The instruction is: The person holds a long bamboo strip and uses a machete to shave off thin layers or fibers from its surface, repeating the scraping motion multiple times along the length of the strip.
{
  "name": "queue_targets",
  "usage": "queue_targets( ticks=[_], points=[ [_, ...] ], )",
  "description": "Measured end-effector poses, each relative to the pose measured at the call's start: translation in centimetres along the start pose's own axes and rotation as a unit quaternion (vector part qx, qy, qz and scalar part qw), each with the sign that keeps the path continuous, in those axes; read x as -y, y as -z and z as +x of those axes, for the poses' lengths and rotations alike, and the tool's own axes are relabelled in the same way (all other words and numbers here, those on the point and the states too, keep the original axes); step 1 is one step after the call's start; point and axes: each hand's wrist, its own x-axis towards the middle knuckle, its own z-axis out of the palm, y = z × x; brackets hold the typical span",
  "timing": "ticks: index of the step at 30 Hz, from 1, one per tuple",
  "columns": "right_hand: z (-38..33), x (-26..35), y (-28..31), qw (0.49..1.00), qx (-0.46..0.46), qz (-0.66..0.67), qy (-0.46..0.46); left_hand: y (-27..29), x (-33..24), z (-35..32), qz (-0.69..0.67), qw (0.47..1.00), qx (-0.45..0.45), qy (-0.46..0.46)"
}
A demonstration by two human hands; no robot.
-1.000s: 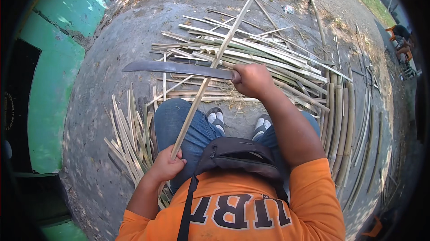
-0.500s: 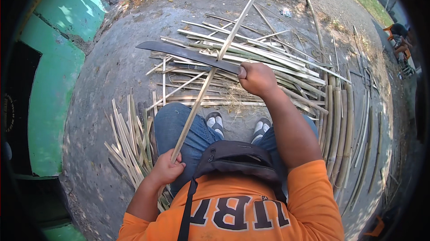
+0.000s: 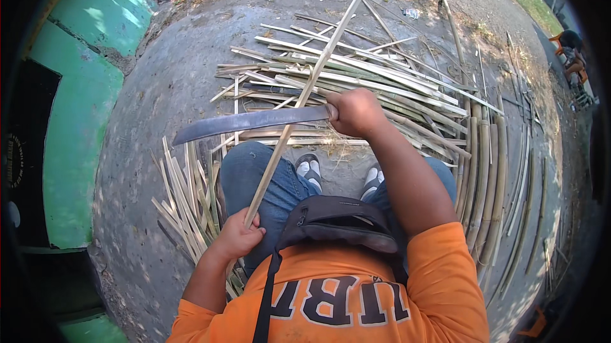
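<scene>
My left hand (image 3: 239,235) is closed around the near end of a long pale bamboo strip (image 3: 272,166), beside my left thigh. The strip slants up and away to the right, past the pile on the ground. In my right hand (image 3: 358,114) is the handle of a machete (image 3: 248,122), its long dark blade pointing left. The blade crosses the strip a little above my left knee; whether its edge bites into the strip I cannot tell. Beyond lies a pile of split bamboo strips (image 3: 382,82).
More split strips (image 3: 184,196) lean together by my left leg. Several whole bamboo poles (image 3: 485,184) lie on the concrete to my right. A green wall (image 3: 79,152) stands at the left. A black waist bag (image 3: 340,225) sits on my lap. Another person (image 3: 573,63) sits at the far right.
The machete and my right hand have come nearer to me along the strip, and the blade tip has swung down to the left. My left hand keeps its hold.
</scene>
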Motion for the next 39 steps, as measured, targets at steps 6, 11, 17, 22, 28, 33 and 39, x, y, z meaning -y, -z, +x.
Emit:
queue_targets(
  ticks=[6,11,17,22,28,33,39],
  points=[
    [-0.6,-3.2,0.2,0.986,-0.043,0.012,-0.163,0.1,-0.1,0.2,0.003,1.0,0.007,0.003],
    [-0.1,0.3,1.1,0.996,0.012,0.034,-0.081,0.0,0.1,0.4,0.002,1.0,0.001,-0.008],
    [-0.4,3.2,0.0,0.992,0.075,-0.031,0.094,0.4,0.2,0.5,-0.01,1.0,0.019,0.004],
    [0.1,-2.3,1.1,0.993,-0.077,0.005,-0.093,0.2,0.2,-0.1,0.013,1.0,0.011,-0.013],
    [-0.6,-3.8,1.8,0.973,-0.085,0.027,-0.214,0.2,-0.4,0.1,0.011,1.0,0.02,0.004],
    [-0.2,-0.9,2.3,0.994,-0.03,0.013,-0.106,0.2,-0.4,0.2,-0.003,1.0,0.016,-0.006],
    [0.1,0.9,2.6,0.997,0.063,0.02,0.03,0.2,-0.4,0.1,0.0,1.0,0.015,-0.005]
  ],
)
